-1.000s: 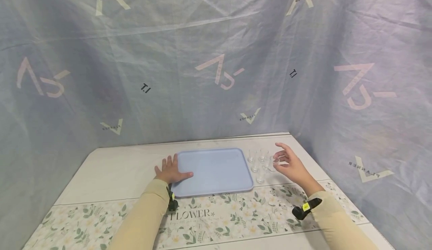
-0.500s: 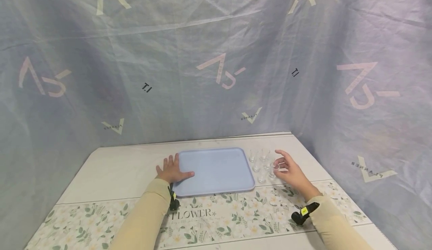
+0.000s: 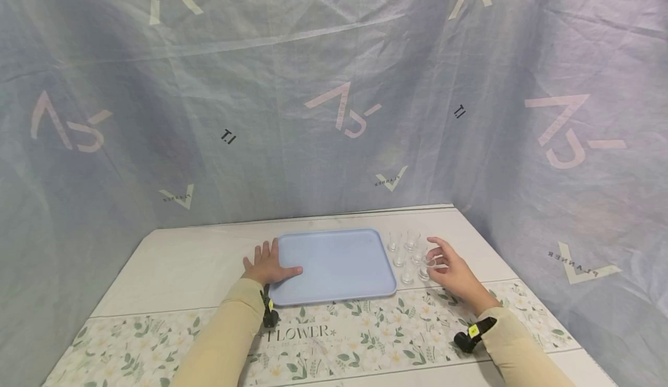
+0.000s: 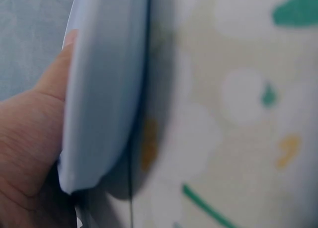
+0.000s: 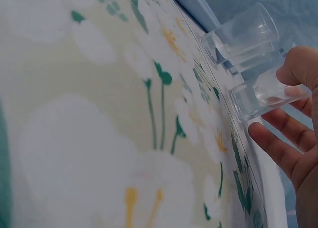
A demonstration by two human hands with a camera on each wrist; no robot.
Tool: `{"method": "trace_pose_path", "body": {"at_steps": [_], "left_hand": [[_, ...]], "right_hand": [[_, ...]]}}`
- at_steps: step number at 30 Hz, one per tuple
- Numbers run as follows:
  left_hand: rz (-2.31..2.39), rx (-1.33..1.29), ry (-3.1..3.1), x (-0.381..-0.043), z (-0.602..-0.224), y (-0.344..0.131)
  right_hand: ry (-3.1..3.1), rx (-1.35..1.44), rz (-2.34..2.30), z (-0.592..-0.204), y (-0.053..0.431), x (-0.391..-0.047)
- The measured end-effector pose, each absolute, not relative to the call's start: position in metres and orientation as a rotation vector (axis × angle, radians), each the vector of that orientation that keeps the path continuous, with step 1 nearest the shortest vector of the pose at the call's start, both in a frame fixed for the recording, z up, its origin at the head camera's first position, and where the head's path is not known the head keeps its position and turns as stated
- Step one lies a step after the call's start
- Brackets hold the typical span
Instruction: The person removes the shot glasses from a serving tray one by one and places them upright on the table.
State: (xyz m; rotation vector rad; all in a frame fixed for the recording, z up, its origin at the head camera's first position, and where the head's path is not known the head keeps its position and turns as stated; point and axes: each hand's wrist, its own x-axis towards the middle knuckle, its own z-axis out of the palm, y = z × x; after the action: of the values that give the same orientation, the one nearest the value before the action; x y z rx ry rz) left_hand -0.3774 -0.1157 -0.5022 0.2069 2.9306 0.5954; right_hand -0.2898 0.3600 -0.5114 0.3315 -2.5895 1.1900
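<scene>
My left hand (image 3: 267, 268) lies on the left edge of a pale blue tray (image 3: 339, 265), fingers spread and thumb over the rim. In the left wrist view the same hand (image 4: 30, 138) sits against the tray's raised side (image 4: 102, 99). To the right of the tray, my right hand (image 3: 455, 274) pinches a small clear shot glass (image 5: 246, 100) between thumb and fingers. The right wrist view has this glass upright, its base at or very close to the tabletop; contact is hard to tell. Another shot glass (image 5: 243, 32) stands beside it.
Several more clear shot glasses (image 3: 407, 275) stand close together between the tray's right edge and my right hand. A flowered strip (image 3: 323, 340) of the table covering runs along the front. Grey-blue cloth (image 3: 292, 161) hangs behind and at both sides.
My right hand has come down and toward me, bringing its shot glass to the near right of the group. The left hand keeps its place on the tray.
</scene>
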Motion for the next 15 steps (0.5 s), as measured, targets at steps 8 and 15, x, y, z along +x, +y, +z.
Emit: {"method": "trace_pose_path", "body": {"at_steps": [8,15], "left_hand": [[0.624,0.216,2.920,-0.3728,-0.5010,-0.1170],[0.672,0.226,2.909,-0.3723,-0.5064,-0.1192]], "right_hand": [[-2.608,0.350,1.157,-0.5146,0.3596,-0.2888],[-2.662,0.424,1.168,-0.5070,0.3676,-0.2841]]}}
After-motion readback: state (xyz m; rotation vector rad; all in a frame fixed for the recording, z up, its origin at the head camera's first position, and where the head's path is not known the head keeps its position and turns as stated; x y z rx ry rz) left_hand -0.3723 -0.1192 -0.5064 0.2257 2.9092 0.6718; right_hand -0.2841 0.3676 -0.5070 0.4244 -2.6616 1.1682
